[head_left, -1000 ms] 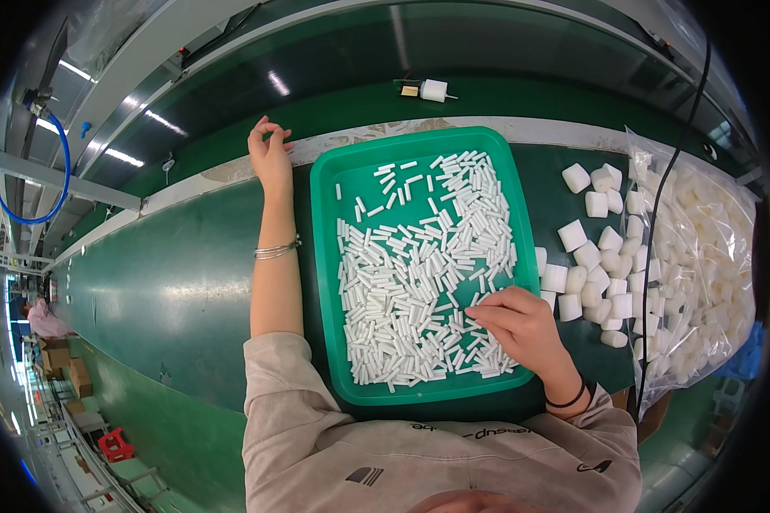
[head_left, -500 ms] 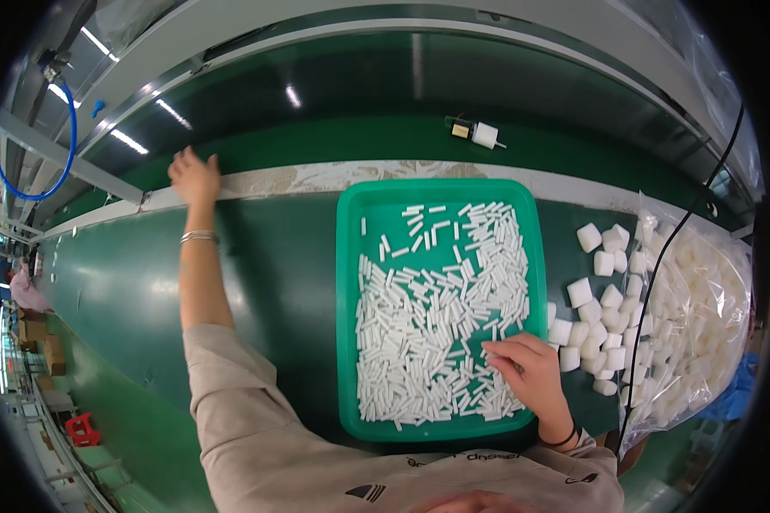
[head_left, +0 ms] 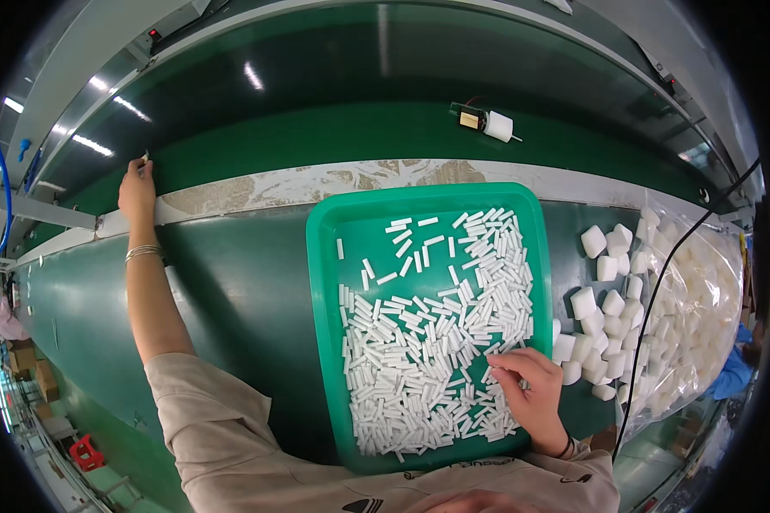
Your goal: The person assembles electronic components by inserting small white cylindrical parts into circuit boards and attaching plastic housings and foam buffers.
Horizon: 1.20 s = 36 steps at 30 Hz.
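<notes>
My left hand (head_left: 137, 192) is stretched out over the far left edge of the bench, by the dark green conveyor belt. Its fingers are closed around something small and pale, whose kind I cannot make out. Over the lower right part of a green tray (head_left: 318, 282) is my right hand (head_left: 532, 389), with thumb and forefinger pinched together. What lies between them, if anything, is too small to tell. Many short white sticks (head_left: 411, 368) lie loose in the tray, thickest toward the near side and the right.
A small device with a white cylinder (head_left: 498, 126) lies on the conveyor belt (head_left: 334, 132) beyond the tray. White foam-like blocks (head_left: 583, 303) spill from a clear plastic bag (head_left: 701, 299) at the right. A black cable (head_left: 676, 248) crosses the bag. A pale strip (head_left: 291, 184) edges the bench.
My left hand has moved further left, and its spread fingers have closed around something small. My right hand stays pinched over the tray. The view has shifted slightly.
</notes>
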{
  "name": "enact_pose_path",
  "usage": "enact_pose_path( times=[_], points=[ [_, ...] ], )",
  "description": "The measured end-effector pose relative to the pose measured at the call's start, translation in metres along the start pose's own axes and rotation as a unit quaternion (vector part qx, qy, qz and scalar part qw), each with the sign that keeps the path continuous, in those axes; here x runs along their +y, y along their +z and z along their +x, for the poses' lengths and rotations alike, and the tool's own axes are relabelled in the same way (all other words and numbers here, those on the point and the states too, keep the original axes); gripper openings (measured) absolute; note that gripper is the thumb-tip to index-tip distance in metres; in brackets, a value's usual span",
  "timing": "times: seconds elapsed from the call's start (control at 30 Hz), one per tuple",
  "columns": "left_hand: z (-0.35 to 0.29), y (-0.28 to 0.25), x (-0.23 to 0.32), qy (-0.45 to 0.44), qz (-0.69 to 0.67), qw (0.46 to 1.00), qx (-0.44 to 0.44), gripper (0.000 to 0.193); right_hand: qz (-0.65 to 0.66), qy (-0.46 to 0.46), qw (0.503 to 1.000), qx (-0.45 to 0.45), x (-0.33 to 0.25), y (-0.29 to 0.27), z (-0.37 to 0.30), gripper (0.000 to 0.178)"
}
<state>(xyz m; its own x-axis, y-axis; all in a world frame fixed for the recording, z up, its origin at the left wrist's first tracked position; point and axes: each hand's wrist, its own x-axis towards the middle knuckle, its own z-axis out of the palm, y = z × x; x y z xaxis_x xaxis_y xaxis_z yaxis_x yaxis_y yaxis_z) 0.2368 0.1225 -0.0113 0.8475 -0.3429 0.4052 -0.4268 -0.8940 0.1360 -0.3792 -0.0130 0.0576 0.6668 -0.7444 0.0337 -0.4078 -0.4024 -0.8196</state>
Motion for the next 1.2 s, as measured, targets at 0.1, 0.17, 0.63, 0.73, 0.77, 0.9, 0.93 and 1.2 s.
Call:
enact_pose_path(
  times=[0.1,0.17,0.63,0.73,0.77,0.9,0.93,1.2],
  points=[
    [-0.012,-0.019,0.031,0.0,0.008,1.0,-0.004,0.022,0.015,-0.023,1.0,0.0,0.008,0.002,0.001,0.019],
    [-0.017,-0.031,0.047,0.009,-0.022,1.0,0.009,0.024,0.023,-0.037,0.999,0.004,0.008,0.0,-0.001,0.019],
    [-0.255,-0.2,0.262,0.069,-0.7,0.539,-0.464,0.037,0.152,-0.038,0.986,0.062,0.016,-0.01,-0.016,0.014],
    [-0.305,-0.222,0.272,0.144,-0.733,0.444,-0.495,0.039,0.153,-0.087,0.982,0.074,0.018,-0.012,-0.019,0.016],
    [-0.314,-0.222,0.271,0.171,-0.743,0.437,-0.477,0.039,0.158,-0.078,0.982,0.072,0.019,-0.013,-0.021,0.015],
    [-0.33,-0.213,0.269,0.136,-0.762,0.422,-0.471,0.038,0.223,-0.052,0.97,0.08,0.024,-0.012,-0.026,0.017],
    [-0.335,-0.208,0.268,0.136,-0.761,0.423,-0.472,0.038,0.267,-0.035,0.96,0.081,0.024,-0.011,-0.026,0.017],
    [-0.344,-0.189,0.266,0.049,-0.782,0.392,-0.482,0.035,0.334,0.008,0.94,0.069,0.025,-0.012,-0.027,0.016]
  ],
)
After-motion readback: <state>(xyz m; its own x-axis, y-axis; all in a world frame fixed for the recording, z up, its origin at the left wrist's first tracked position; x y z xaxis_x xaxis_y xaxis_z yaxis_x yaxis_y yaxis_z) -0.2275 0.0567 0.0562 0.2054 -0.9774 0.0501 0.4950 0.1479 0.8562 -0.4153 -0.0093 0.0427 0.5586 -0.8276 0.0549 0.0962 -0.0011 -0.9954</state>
